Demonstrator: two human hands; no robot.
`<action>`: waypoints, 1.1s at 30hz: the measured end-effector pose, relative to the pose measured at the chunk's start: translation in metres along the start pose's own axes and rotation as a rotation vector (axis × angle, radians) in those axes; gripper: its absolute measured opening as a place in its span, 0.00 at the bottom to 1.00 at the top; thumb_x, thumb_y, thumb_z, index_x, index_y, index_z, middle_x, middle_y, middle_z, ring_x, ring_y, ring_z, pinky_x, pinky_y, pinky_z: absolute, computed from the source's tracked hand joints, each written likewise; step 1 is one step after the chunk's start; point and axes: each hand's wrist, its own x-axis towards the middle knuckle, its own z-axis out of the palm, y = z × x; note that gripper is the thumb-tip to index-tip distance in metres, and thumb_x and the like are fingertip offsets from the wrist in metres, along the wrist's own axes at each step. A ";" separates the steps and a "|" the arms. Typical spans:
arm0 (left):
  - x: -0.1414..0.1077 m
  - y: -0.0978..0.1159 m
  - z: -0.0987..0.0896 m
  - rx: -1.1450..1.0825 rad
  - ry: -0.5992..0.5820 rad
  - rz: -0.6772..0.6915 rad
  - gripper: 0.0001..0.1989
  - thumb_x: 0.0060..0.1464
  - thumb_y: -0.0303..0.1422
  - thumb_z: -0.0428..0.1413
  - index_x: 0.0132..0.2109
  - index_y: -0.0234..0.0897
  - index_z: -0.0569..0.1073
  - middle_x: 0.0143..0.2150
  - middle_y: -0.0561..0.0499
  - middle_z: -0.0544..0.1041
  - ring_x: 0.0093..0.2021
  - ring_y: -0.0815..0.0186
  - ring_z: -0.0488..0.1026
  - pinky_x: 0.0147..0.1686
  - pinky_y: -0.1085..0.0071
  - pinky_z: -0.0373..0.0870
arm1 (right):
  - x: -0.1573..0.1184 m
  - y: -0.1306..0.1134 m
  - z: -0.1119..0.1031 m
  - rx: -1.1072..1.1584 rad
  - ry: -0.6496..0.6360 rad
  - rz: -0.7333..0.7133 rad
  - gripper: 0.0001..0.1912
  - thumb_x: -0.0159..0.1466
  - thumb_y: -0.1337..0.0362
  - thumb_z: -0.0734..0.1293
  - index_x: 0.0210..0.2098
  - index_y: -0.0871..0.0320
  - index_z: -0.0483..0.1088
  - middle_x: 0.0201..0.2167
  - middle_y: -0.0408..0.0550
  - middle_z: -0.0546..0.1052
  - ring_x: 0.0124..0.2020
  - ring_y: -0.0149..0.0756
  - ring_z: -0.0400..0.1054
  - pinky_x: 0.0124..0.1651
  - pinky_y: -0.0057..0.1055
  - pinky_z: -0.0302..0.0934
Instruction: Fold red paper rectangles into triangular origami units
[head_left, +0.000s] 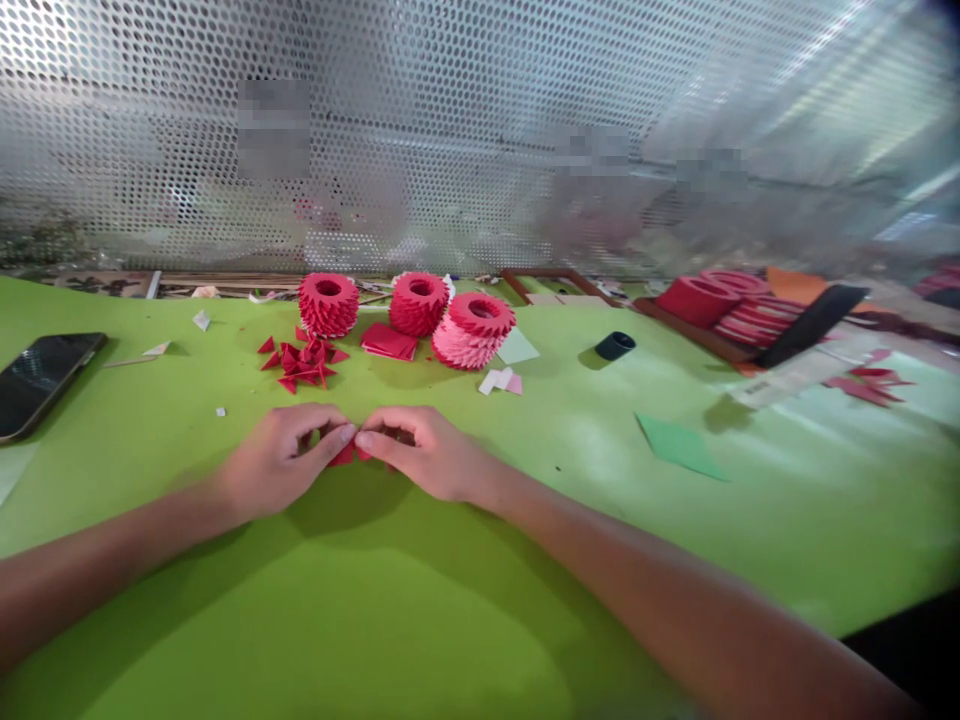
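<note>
A small piece of red paper (343, 455) is pinched between the fingertips of my left hand (289, 455) and my right hand (424, 450), whose thumbs nearly meet over it. The fingers partly hide the paper. Just beyond my left hand lies a pile of folded red triangles (304, 360). A stack of red paper (388, 341) rests behind my hands. Around it stand a red paper ring (328, 310), another red ring (420, 312) and a red-and-pink ring (474, 335).
On the green table (337, 620) a phone (46, 380) lies far left. A black cylinder (616, 346) and a green paper sheet (681, 446) are to the right, with a tray (694, 338) of red rolls at the back right. Perforated metal sheeting rises behind.
</note>
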 end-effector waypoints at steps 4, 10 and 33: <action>0.000 -0.001 0.000 0.047 0.019 -0.001 0.21 0.64 0.41 0.47 0.28 0.35 0.73 0.24 0.52 0.73 0.23 0.68 0.67 0.23 0.73 0.59 | 0.001 0.001 0.001 0.012 0.012 0.008 0.15 0.67 0.54 0.64 0.33 0.59 0.72 0.26 0.41 0.71 0.26 0.28 0.62 0.31 0.26 0.54; -0.001 -0.002 0.001 0.066 0.022 0.008 0.20 0.64 0.41 0.48 0.31 0.34 0.76 0.26 0.51 0.76 0.23 0.68 0.68 0.22 0.74 0.59 | 0.003 0.005 0.003 0.048 0.024 0.070 0.14 0.64 0.53 0.67 0.34 0.59 0.73 0.26 0.42 0.72 0.25 0.28 0.62 0.28 0.26 0.53; 0.001 -0.003 -0.001 -0.035 0.034 0.089 0.19 0.64 0.40 0.50 0.33 0.35 0.79 0.28 0.49 0.80 0.26 0.66 0.73 0.25 0.72 0.67 | 0.003 0.006 0.006 0.087 0.095 -0.073 0.09 0.65 0.61 0.66 0.33 0.59 0.73 0.25 0.41 0.73 0.24 0.26 0.62 0.27 0.25 0.54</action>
